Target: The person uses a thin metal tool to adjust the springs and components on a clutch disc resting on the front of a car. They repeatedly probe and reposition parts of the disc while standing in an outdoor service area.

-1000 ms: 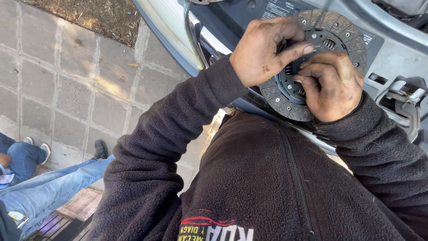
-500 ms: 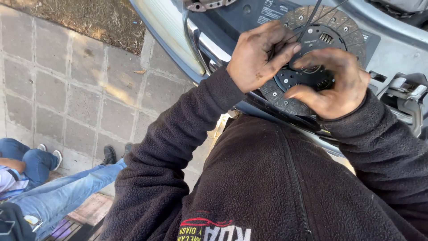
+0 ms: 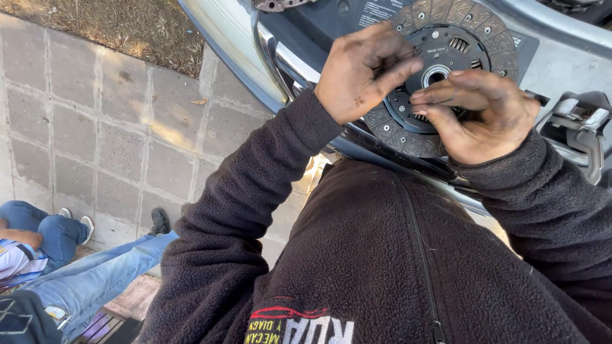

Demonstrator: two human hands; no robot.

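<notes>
A round dark clutch disc (image 3: 475,35) with a segmented friction ring and a splined hub hole rests against the front of a grey vehicle (image 3: 561,44). My left hand (image 3: 360,73), grimy, grips the disc's left edge, its thumb lying across the face toward the hub. My right hand (image 3: 481,111) holds the lower right part, fingers stretched flat over the plate just below the hub. Both sleeves are black fleece. The disc's lower left and lower right are hidden behind my hands.
A curved chrome bumper or grille edge (image 3: 268,57) runs under the disc. Grey paving slabs (image 3: 95,121) lie to the left, with dry dirt (image 3: 108,22) beyond. Another person's jeans-clad legs (image 3: 89,280) and shoes stretch out at lower left. A grey bracket (image 3: 583,127) sits at the right.
The view has tilted down a little. My right hand has slid off the hub toward the disc's lower right, exposing the centre hole; my left thumb has moved across the face.
</notes>
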